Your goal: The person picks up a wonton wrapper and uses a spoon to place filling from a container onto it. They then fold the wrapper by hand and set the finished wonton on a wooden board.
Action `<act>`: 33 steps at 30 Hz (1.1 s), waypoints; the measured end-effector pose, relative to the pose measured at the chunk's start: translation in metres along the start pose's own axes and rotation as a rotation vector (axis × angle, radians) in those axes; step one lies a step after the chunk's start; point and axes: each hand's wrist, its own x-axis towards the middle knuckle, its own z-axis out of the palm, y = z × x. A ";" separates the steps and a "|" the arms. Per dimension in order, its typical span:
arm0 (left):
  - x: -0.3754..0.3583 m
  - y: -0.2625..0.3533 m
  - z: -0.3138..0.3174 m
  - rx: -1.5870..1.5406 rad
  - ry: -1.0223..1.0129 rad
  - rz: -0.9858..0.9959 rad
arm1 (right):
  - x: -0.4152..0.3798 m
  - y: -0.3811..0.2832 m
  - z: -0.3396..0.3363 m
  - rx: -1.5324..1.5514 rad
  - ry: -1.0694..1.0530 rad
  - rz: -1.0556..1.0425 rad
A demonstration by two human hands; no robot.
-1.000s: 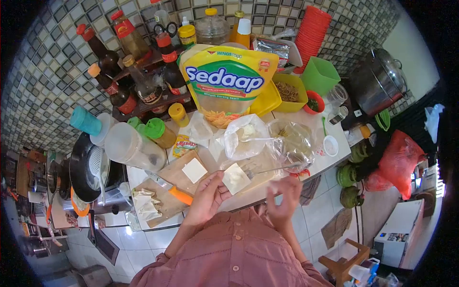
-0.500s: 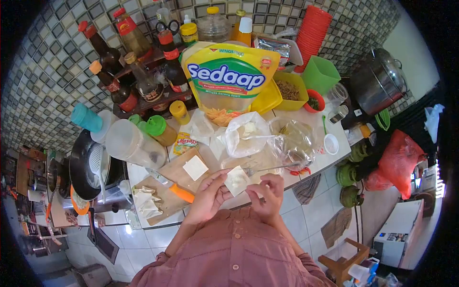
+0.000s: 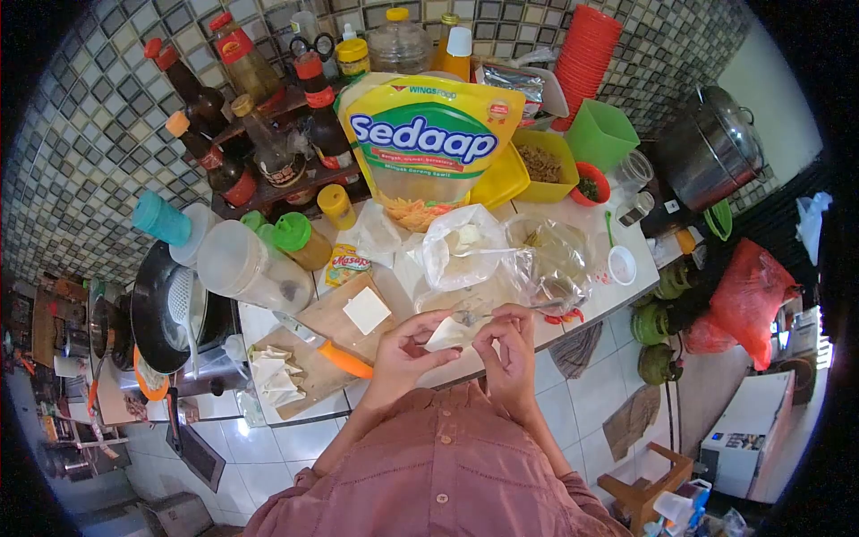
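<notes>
A square white dumpling wrapper is held in front of my shirt, bent over into a fold. My left hand grips its left side between thumb and fingers. At its right edge, the fingertips of my right hand are pinched together on it. What lies inside the fold is hidden. More flat square wrappers lie on the wooden cutting board to the left. Folded dumplings are grouped on the board's near left end. An orange-handled knife rests across the board.
Behind my hands are a white plastic bag and a clear bag. A large Sedaap pouch stands farther back. Sauce bottles crowd the back left. A black wok is at left, a steel pot at right.
The wrapper, held flat and open before, is now folded over. My right hand has moved up, and its fingertips have closed on the wrapper's edge.
</notes>
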 end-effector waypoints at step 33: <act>0.004 -0.012 -0.001 -0.027 0.205 -0.006 | 0.000 0.011 0.004 0.361 -0.086 0.482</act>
